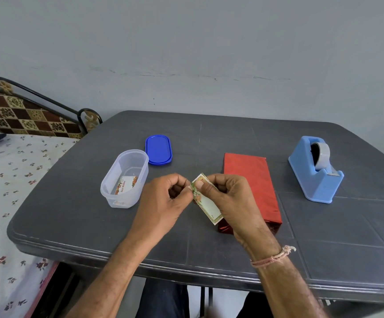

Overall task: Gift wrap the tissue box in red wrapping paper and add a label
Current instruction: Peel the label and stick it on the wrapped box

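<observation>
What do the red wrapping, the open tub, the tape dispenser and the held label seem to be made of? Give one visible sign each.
The red wrapping: foil-like paper, probably; it shines and creases sharply.
The tub: translucent plastic; a card shows through its wall.
The tape dispenser: light blue moulded plastic, matte.
The label: printed paper or thin card, uncertain which; it stays flat.

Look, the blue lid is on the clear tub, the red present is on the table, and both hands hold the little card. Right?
Not quite: the head view shows the blue lid lying on the table beside the open clear tub. The red present is on the table, and the left hand and right hand both hold the little card.
</observation>
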`<act>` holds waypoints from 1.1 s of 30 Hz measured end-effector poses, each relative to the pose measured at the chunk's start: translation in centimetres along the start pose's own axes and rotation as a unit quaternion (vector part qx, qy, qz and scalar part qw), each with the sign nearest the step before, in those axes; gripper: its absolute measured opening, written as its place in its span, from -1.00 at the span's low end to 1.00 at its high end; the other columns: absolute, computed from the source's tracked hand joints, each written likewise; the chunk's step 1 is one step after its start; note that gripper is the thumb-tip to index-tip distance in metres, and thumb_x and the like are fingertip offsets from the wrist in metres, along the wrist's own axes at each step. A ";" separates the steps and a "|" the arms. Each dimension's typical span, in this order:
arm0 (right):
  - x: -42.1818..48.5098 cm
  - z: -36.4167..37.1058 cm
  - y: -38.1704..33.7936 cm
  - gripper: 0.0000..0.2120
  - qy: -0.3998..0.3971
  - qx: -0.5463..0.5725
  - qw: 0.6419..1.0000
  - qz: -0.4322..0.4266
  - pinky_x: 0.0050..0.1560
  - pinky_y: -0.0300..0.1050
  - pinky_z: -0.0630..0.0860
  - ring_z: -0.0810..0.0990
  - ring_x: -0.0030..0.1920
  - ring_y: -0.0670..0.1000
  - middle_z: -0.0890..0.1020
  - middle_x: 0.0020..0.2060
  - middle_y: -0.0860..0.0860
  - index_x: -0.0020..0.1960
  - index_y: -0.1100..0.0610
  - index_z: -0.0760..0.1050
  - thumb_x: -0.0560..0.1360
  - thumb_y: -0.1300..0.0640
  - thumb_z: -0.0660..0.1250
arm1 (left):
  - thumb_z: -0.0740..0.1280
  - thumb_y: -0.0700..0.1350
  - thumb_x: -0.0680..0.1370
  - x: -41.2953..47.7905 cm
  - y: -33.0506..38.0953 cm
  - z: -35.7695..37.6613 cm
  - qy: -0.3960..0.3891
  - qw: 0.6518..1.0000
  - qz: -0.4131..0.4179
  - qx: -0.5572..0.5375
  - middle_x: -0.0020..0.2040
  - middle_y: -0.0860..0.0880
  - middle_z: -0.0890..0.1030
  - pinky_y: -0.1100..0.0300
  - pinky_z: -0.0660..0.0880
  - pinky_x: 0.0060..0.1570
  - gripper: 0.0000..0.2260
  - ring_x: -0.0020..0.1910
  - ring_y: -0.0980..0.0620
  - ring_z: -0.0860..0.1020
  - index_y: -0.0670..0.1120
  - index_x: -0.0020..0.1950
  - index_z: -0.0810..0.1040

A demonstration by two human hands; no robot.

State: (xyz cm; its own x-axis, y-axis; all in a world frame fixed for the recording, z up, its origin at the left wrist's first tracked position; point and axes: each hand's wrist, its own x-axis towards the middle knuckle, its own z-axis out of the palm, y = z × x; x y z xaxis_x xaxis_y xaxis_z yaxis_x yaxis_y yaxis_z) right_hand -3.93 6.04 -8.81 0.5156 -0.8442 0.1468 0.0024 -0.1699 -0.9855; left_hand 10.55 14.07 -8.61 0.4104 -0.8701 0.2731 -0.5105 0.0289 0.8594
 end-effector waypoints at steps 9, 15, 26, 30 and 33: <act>0.3 0.2 0.7 -0.87 0.013 -0.023 1.000 -0.014 -0.19 0.01 0.56 0.64 -0.25 -0.03 0.75 -0.26 0.08 -0.11 0.11 0.73 0.55 0.08 0.48 | 0.38 -0.16 0.59 -0.4 0.0 0.6 0.027 0.998 0.038 0.050 -0.33 0.12 0.62 0.36 0.47 -0.33 -0.92 -0.32 0.17 0.59 -0.06 -0.11 0.62; 0.5 0.1 0.9 -0.89 0.015 -0.030 0.999 -0.018 -0.17 0.04 0.59 0.66 -0.23 0.00 0.75 -0.25 0.07 -0.11 0.09 0.74 0.55 0.09 0.48 | 0.38 -0.14 0.60 -0.4 0.0 0.7 0.030 0.996 0.048 0.063 -0.30 0.10 0.64 0.22 0.55 -0.31 -0.92 -0.28 0.13 0.62 -0.06 -0.08 0.62; 0.6 -0.3 0.9 -0.87 0.021 -0.031 0.999 -0.009 -0.15 0.13 0.62 0.72 -0.21 0.14 0.76 -0.25 0.06 -0.10 0.10 0.74 0.57 0.12 0.45 | 0.37 -0.19 0.61 -0.2 -0.3 0.6 0.018 0.999 0.026 0.013 -0.26 0.17 0.69 0.28 0.56 -0.25 -0.86 -0.25 0.16 0.64 -0.01 -0.05 0.70; 0.7 -0.5 0.9 -0.88 0.024 -0.023 0.999 -0.006 -0.01 0.29 0.65 0.74 -0.08 0.27 0.77 -0.23 0.07 -0.09 0.11 0.74 0.57 0.13 0.45 | 0.37 -0.18 0.62 -0.1 -0.5 0.3 -0.013 0.999 -0.005 -0.029 -0.18 0.14 0.74 0.17 0.64 -0.06 -0.85 -0.14 0.15 0.70 0.01 0.00 0.73; 0.7 -0.6 1.0 -0.89 0.025 -0.022 0.999 -0.003 0.00 0.33 0.65 0.74 -0.09 0.26 0.76 -0.22 0.08 -0.08 0.12 0.74 0.56 0.13 0.46 | 0.41 -0.15 0.60 0.0 -0.4 0.1 -0.024 0.999 -0.006 -0.034 -0.21 0.13 0.73 0.24 0.62 -0.11 -0.89 -0.18 0.15 0.69 0.01 -0.01 0.73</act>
State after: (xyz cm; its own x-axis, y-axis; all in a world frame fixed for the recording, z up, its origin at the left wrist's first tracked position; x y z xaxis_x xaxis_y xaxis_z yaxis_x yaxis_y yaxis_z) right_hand -4.09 5.03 -9.62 0.4724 -0.8672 0.1572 -0.0333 -0.1958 -0.9801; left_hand 10.64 14.02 -8.98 0.3797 -0.8927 0.2426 -0.4519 0.0498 0.8907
